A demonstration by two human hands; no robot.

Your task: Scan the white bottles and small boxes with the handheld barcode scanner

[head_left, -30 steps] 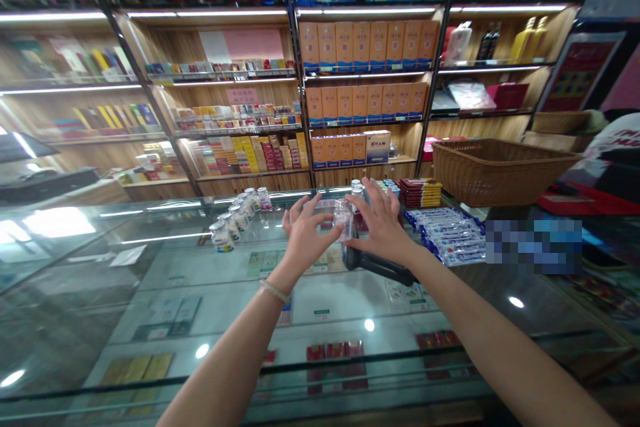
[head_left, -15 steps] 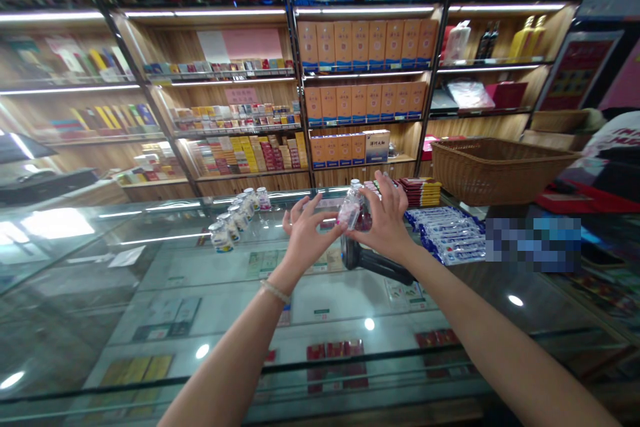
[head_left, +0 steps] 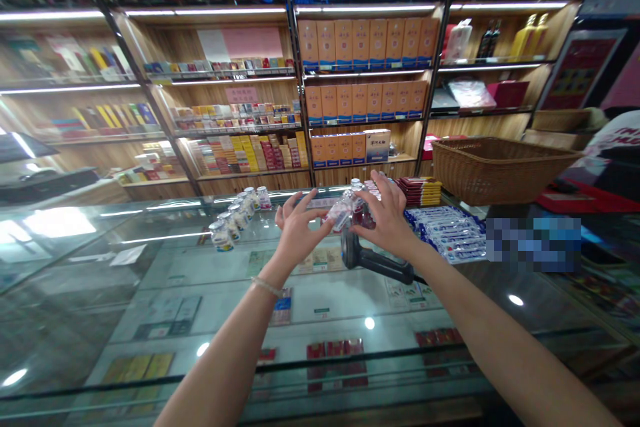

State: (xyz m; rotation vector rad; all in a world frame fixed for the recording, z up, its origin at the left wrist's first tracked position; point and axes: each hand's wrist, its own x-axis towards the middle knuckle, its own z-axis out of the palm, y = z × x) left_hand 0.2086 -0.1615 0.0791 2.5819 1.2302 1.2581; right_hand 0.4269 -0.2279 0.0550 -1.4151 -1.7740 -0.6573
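A small clear bottle with pink-and-white print (head_left: 341, 211) leans between my hands above the glass counter. My left hand (head_left: 301, 228) pinches its lower end between thumb and forefinger, the other fingers spread. At the bottle's upper end is my right hand (head_left: 385, 217), its thumb and forefinger apart; whether the fingertip touches the cap I cannot tell. Just below lies a black handheld scanner (head_left: 380, 263) on the glass. Behind my right hand stand more small bottles (head_left: 373, 188), partly hidden. A row of small white-capped bottles (head_left: 235, 217) stands to the left.
Blue-and-white packets (head_left: 453, 233) lie right of my right hand, with stacked red-and-yellow packs (head_left: 420, 191) behind. A wicker basket (head_left: 503, 170) sits at the right, near a person's white sleeve (head_left: 617, 140). Goods lie under the glass counter (head_left: 300, 287). Stocked shelves (head_left: 367, 77) line the wall.
The bottle has tipped further over to the left. My left hand has shifted slightly left with it, and my right thumb has come away from the bottle's lower end.
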